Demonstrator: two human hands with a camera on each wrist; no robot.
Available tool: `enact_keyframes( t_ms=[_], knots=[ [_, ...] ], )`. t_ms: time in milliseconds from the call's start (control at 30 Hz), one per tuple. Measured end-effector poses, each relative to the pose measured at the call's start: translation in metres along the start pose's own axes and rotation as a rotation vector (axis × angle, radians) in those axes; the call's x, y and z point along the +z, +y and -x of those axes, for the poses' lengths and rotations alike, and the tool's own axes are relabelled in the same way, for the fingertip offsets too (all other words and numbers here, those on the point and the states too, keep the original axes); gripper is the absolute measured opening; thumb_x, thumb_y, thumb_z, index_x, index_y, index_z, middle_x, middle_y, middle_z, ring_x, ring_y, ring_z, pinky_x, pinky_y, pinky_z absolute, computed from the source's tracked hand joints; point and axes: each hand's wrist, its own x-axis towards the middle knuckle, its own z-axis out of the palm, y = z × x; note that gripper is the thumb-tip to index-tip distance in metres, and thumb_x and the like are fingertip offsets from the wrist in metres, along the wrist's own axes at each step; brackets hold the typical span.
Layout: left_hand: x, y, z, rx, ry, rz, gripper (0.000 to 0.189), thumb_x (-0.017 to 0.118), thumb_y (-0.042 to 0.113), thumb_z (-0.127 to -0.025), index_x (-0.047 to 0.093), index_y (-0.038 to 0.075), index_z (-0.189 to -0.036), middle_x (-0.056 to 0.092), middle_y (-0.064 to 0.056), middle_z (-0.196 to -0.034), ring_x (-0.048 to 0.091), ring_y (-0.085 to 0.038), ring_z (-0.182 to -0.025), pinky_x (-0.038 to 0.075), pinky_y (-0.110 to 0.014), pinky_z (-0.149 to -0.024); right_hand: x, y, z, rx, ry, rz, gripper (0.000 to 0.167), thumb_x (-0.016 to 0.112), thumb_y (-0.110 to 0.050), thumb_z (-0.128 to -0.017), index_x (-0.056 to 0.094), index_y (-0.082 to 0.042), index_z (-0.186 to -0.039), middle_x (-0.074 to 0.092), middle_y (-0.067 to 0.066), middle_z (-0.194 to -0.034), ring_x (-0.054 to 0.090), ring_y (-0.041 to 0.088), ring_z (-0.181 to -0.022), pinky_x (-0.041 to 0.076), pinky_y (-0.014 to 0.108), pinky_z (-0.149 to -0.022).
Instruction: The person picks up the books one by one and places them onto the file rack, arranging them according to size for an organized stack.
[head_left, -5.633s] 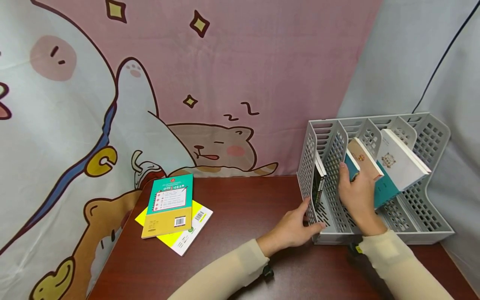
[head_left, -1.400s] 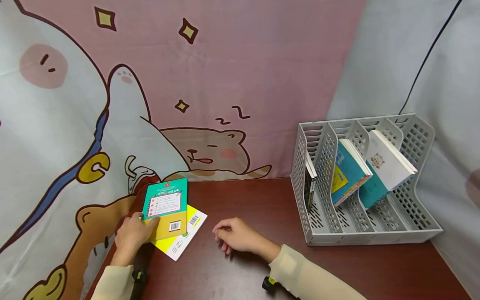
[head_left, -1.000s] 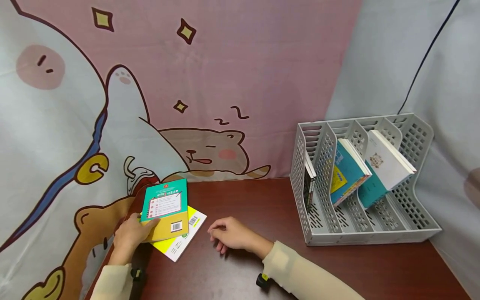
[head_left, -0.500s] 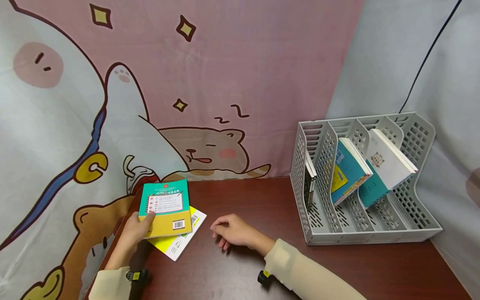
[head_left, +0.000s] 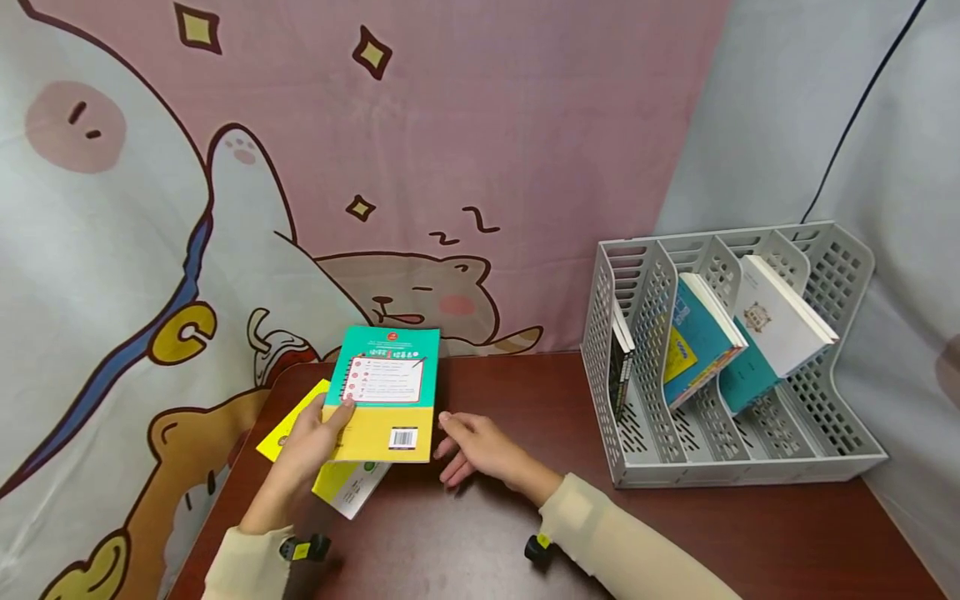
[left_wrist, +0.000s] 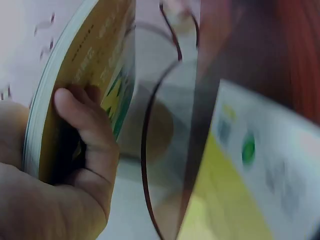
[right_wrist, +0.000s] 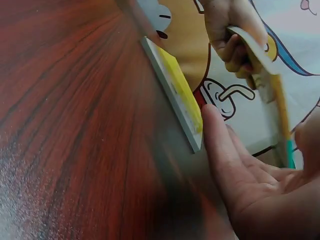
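Note:
My left hand [head_left: 311, 433] grips a teal and yellow book [head_left: 382, 392] by its left edge, thumb on the cover and fingers curled beneath. In the left wrist view those fingers [left_wrist: 87, 125] wrap the book's edge. The book is raised over a yellow and white book [head_left: 352, 487] that lies on the table and is partly hidden. My right hand [head_left: 487, 450] is beside the raised book's lower right edge, its fingers loosely extended with nothing in them. In the right wrist view, a gap seems to part its fingers from the book.
A grey slotted file rack [head_left: 750, 475] stands at the table's right. It holds thin dark books [head_left: 621, 367], a blue and yellow book [head_left: 697, 342] and a white and teal book [head_left: 780, 321], some leaning. A printed cloth [head_left: 525, 167] hangs behind the brown table [head_left: 465, 550].
My left hand has lifted the teal and yellow book off the other book and carried it right. My right hand's fingers have spread. Earlier, the right hand was at the rack with books.

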Motion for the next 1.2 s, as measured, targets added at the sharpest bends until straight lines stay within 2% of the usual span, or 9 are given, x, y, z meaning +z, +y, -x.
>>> enact_keyframes(
  t_ms=[133, 200, 300, 467, 600, 733, 833, 1033, 1200],
  knots=[
    [0.031, 0.017, 0.005, 0.065, -0.029, 0.077, 0.052, 0.050, 0.038, -0.119, 0.038, 0.005, -0.158, 0.079, -0.010, -0.110, 0.081, -0.017, -0.085, 0.065, -0.028, -0.072, -0.007, -0.006, 0.004, -0.023, 0.069, -0.117, 0.057, 0.051, -0.051, -0.117, 0.058, -0.001, -0.143, 0.079, 0.019, -0.110, 0.083, 0.033, -0.078, 0.069, 0.055, -0.076],
    [0.050, 0.023, 0.007, 0.088, -0.024, 0.108, 0.046, 0.053, 0.034, -0.118, 0.042, 0.005, -0.153, 0.078, -0.012, -0.108, 0.081, -0.018, -0.083, 0.064, -0.029, -0.071, -0.012, -0.009, 0.009, -0.041, 0.109, -0.175, 0.055, 0.052, -0.048, -0.117, 0.055, -0.002, -0.146, 0.080, 0.019, -0.113, 0.084, 0.030, -0.083, 0.069, 0.055, -0.076],
    [0.078, 0.029, 0.009, 0.149, -0.004, 0.116, 0.040, 0.057, 0.029, -0.117, 0.047, 0.004, -0.146, 0.079, -0.016, -0.107, 0.079, -0.017, -0.080, 0.063, -0.028, -0.071, -0.020, -0.011, 0.018, -0.062, 0.198, -0.216, 0.052, 0.054, -0.042, -0.117, 0.054, -0.004, -0.151, 0.081, 0.017, -0.115, 0.083, 0.024, -0.089, 0.070, 0.049, -0.076],
    [0.127, 0.027, 0.013, 0.247, 0.024, 0.114, 0.035, 0.061, 0.027, -0.115, 0.053, 0.007, -0.142, 0.078, -0.018, -0.107, 0.076, -0.016, -0.076, 0.060, -0.026, -0.074, -0.033, -0.014, 0.041, -0.083, 0.384, -0.201, 0.048, 0.059, -0.035, -0.115, 0.053, -0.011, -0.156, 0.081, 0.011, -0.113, 0.080, 0.017, -0.089, 0.066, 0.035, -0.077],
    [0.156, 0.029, 0.020, 0.274, 0.026, 0.144, 0.035, 0.062, 0.028, -0.115, 0.054, 0.007, -0.143, 0.074, -0.015, -0.107, 0.069, -0.015, -0.074, 0.057, -0.028, -0.074, -0.043, -0.014, 0.060, -0.130, 0.457, -0.137, 0.045, 0.056, -0.030, -0.117, 0.049, -0.013, -0.158, 0.078, 0.015, -0.118, 0.078, 0.018, -0.091, 0.065, 0.035, -0.079],
    [0.172, 0.033, 0.027, 0.279, 0.016, 0.145, 0.036, 0.064, 0.030, -0.114, 0.056, 0.009, -0.141, 0.074, -0.013, -0.106, 0.068, -0.014, -0.078, 0.056, -0.028, -0.076, -0.053, -0.014, 0.075, -0.163, 0.513, -0.027, 0.042, 0.057, -0.028, -0.117, 0.050, -0.013, -0.156, 0.077, 0.018, -0.116, 0.077, 0.018, -0.087, 0.065, 0.033, -0.075],
    [0.180, 0.037, 0.029, 0.276, -0.006, 0.142, 0.035, 0.064, 0.033, -0.113, 0.057, 0.012, -0.140, 0.076, -0.012, -0.104, 0.071, -0.013, -0.081, 0.057, -0.028, -0.077, -0.059, -0.013, 0.083, -0.164, 0.544, 0.015, 0.041, 0.057, -0.028, -0.116, 0.051, -0.015, -0.154, 0.078, 0.018, -0.114, 0.078, 0.019, -0.083, 0.065, 0.033, -0.072],
    [0.185, 0.040, 0.029, 0.243, -0.056, 0.167, 0.036, 0.063, 0.036, -0.114, 0.056, 0.013, -0.140, 0.074, -0.012, -0.099, 0.071, -0.015, -0.076, 0.058, -0.030, -0.072, -0.062, -0.010, 0.091, -0.157, 0.572, 0.029, 0.042, 0.057, -0.027, -0.116, 0.050, -0.016, -0.156, 0.079, 0.018, -0.117, 0.079, 0.019, -0.083, 0.065, 0.032, -0.073],
    [0.185, 0.042, 0.029, 0.229, -0.060, 0.174, 0.036, 0.066, 0.037, -0.112, 0.055, 0.015, -0.139, 0.077, -0.011, -0.096, 0.074, -0.015, -0.073, 0.059, -0.031, -0.073, -0.060, -0.008, 0.095, -0.155, 0.579, 0.030, 0.039, 0.059, -0.028, -0.116, 0.052, -0.016, -0.152, 0.080, 0.017, -0.114, 0.079, 0.019, -0.083, 0.066, 0.033, -0.072]
  ],
)
